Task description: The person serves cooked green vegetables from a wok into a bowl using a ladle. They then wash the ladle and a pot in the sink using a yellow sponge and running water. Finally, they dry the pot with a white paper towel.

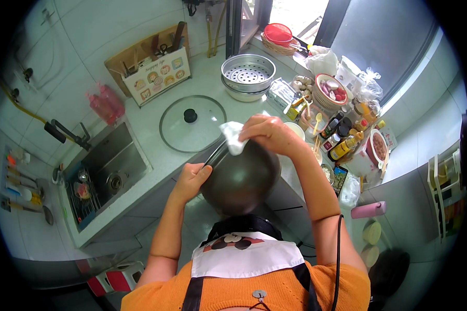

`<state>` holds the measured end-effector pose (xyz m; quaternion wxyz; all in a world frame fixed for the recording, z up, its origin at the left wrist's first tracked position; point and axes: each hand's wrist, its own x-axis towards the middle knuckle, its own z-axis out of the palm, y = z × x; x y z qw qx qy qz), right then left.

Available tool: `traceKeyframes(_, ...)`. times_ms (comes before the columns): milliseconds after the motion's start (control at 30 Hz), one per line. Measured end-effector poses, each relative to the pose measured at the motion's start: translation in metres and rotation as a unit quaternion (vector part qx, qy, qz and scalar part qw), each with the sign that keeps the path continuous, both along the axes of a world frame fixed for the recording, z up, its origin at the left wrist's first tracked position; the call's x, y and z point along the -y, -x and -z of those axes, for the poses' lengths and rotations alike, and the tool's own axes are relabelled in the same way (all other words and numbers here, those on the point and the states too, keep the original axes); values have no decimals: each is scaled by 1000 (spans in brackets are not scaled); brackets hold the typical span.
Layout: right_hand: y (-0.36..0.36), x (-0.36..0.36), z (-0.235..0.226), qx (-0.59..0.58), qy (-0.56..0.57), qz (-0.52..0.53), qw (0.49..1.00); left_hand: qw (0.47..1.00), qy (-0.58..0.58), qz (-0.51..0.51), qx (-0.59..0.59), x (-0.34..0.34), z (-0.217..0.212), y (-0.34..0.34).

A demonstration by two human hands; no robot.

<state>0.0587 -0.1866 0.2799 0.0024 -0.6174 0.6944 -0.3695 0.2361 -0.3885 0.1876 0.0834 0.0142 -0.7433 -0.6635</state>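
A dark wok (244, 179) is tilted in front of my body, its rounded outer side toward me. My left hand (191, 181) is closed on its left edge, the thumb lying on the outside. At the wok's upper rim, my right hand (269, 132) pinches a crumpled white wipe (234, 138), paper or thin cloth; I cannot tell which. Part of the wipe drapes over the rim. The inside of the wok is hidden. Just beyond it, a round glass lid (174, 129) with a black knob lies on the counter.
The sink (129, 153) is at the left, with a dish rack (83, 189). A metal steamer (248, 70) and a knife holder (158, 78) stand at the back. Sauce bottles (345, 147), bowls and a basket of onions (331, 90) crowd the right counter. A pink bottle (368, 210) is nearer.
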Motion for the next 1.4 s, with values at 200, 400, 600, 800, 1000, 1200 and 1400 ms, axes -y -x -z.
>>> traceKeyframes(200,45,-20,101,309,-42,149,938,997,-80,-23,-3,7,-7,-13)
traceKeyframes(400,55,-31,141,544,77,175,817,996,-85,-16,0,17,-7,-15)
traceKeyframes(600,16,-6,20,301,63,119,944,998,-57,-4,11,12,-7,-11)
traceKeyframes(800,-16,14,-13,-48,-17,-7,999,998,-62,0,15,12,-5,-6)
traceKeyframes(1000,16,-3,-22,226,-149,-121,955,997,-58,42,26,19,-13,-6)
traceKeyframes(1200,14,2,-15,154,-179,-51,970,995,-74,45,40,22,-15,0)
traceKeyframes(1400,12,22,-9,-21,-102,-56,993,992,-85,67,57,28,-11,12)
